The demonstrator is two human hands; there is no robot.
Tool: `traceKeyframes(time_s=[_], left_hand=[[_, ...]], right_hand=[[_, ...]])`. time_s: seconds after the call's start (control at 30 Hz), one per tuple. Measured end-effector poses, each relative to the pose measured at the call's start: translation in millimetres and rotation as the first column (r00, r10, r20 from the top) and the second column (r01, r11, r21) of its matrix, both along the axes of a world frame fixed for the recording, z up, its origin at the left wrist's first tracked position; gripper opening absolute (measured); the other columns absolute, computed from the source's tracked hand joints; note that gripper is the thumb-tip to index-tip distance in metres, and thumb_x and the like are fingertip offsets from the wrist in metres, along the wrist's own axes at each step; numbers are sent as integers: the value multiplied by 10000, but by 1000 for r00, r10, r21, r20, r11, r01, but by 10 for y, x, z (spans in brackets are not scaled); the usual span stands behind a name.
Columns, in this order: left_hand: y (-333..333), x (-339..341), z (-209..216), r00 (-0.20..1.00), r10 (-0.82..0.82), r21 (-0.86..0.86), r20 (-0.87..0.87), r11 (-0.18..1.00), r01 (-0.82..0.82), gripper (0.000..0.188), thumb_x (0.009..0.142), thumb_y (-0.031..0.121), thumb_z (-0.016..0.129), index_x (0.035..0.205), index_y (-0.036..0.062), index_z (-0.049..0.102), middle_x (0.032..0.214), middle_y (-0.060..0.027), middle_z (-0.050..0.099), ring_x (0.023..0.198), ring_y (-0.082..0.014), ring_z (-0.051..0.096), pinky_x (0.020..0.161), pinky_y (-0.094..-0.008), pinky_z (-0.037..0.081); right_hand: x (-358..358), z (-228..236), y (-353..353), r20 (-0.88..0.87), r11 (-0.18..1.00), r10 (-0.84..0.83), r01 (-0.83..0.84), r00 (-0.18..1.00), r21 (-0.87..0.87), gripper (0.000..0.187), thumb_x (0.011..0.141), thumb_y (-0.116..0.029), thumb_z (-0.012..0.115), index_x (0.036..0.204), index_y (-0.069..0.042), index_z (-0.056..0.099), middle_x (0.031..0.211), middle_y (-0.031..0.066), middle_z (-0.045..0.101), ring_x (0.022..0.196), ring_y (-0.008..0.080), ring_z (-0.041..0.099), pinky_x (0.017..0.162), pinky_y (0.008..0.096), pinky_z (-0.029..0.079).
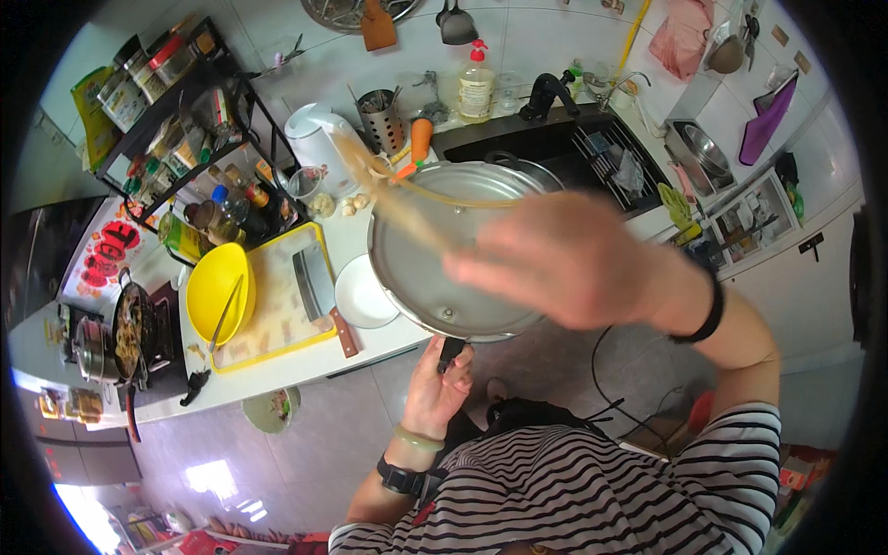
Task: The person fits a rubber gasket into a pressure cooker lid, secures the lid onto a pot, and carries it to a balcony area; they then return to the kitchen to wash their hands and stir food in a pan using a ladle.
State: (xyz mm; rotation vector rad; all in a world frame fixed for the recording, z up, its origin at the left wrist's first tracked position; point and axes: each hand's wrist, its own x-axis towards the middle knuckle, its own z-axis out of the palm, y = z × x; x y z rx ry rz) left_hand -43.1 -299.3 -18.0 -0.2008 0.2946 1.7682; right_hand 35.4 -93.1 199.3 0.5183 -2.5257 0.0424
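Observation:
My left hand (pixel 435 388) is closed around the black handle of a round metal pressure cooker lid (pixel 416 264). The lid's grey underside faces up, tilted over the counter edge. Above it my right hand (pixel 564 259) is smeared by motion, its fingers pinched on a yellowish rubber sealing ring (pixel 393 208). One loop of the ring swings out beyond the lid's far left rim, and another stretch crosses over the lid. My right palm hides part of the lid's right side.
Left of the lid lie a white plate (pixel 365 291), a cleaver (pixel 314 277) on a yellow-edged cutting board (pixel 277 319), and a yellow bowl (pixel 208 291). Behind it are an orange-handled peeler (pixel 421 139), a soap bottle (pixel 475 88) and a dark sink (pixel 472 139). A frying pan (pixel 132 333) stands far left.

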Motion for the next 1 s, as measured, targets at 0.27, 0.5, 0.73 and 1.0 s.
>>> traceKeyframes(time_s=[0.27, 0.5, 0.73, 1.0], left_hand=[[-25, 68, -30, 999, -16, -32, -34, 999, 15, 252, 999, 282, 495, 1201, 132, 478, 789, -34, 477, 516, -53, 390, 522, -208, 463], [-45, 63, -74, 1000, 17, -5, -17, 1000, -17, 245, 989, 291, 513, 1178, 138, 488, 789, -36, 475, 513, -54, 388, 525, -212, 463], [-44, 55, -79, 999, -3, -31, -35, 1000, 2, 242, 1006, 313, 473, 1156, 124, 493, 769, -19, 454, 495, -47, 364, 512, -209, 460], [-63, 48, -78, 998, -9, -91, -64, 996, 3, 248, 995, 351, 493, 1118, 137, 498, 756, -17, 465, 469, -38, 349, 496, -200, 452]], right_hand=[[408, -1380, -191, 488, 902, -75, 267, 869, -338, 319, 789, -27, 595, 1081, -131, 668, 954, 36, 608, 905, 244, 609, 713, 367, 519], [603, -1267, -33, 656, 852, -178, 449, 734, -271, 280, 805, -49, 586, 1065, -119, 661, 914, 67, 615, 881, 290, 617, 739, 389, 510], [440, -1360, 115, 610, 758, 56, 364, 791, -542, 291, 832, -22, 566, 1107, -80, 643, 1003, 100, 663, 943, 272, 637, 809, 370, 511], [434, -1248, 297, 763, 722, 97, 483, 639, -496, 240, 821, -33, 626, 1060, -23, 650, 963, 108, 672, 928, 228, 655, 811, 326, 509]])
